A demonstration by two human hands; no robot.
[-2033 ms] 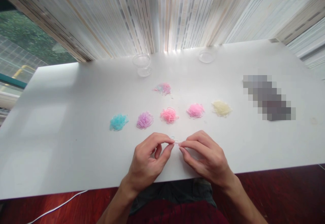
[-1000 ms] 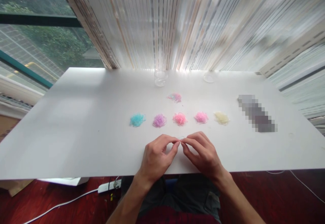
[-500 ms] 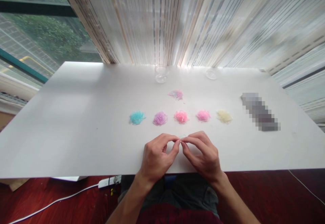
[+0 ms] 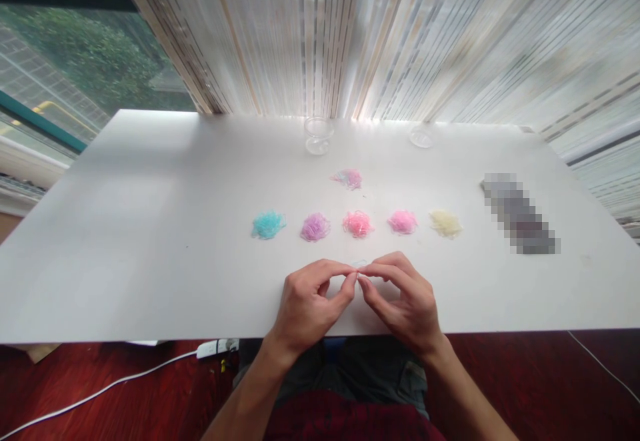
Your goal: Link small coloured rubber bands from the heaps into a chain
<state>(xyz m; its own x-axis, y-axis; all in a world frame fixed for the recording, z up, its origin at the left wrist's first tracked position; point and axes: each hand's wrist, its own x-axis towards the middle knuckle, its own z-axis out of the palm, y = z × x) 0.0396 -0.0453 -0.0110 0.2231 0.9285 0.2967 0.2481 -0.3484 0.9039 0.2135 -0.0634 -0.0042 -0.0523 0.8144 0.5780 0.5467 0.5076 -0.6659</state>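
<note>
My left hand [image 4: 315,304] and my right hand [image 4: 403,301] meet fingertip to fingertip above the table's near edge. Both are closed in a thumb-and-forefinger pinch. A thin pale rubber band [image 4: 359,262] shows as a fine loop just beyond the joined fingertips; the part between the fingers is mostly hidden. In a row past the hands lie small heaps of rubber bands: teal [image 4: 269,225], purple [image 4: 315,226], coral pink [image 4: 357,224], pink [image 4: 403,222] and pale yellow [image 4: 446,224]. Behind the row is a smaller mixed pink and bluish heap [image 4: 349,178].
A clear round container [image 4: 319,136] stands at the white table's [image 4: 125,228] back edge, with a clear lid-like disc [image 4: 421,137] to its right. A pixelated flat object [image 4: 521,214] lies at the right. Striped curtains [image 4: 280,41] hang behind. On the floor is a power strip [image 4: 213,348].
The view has shifted slightly, so the heaps and table sit a little higher in the picture. My hands keep the same pinch, fingertips together.
</note>
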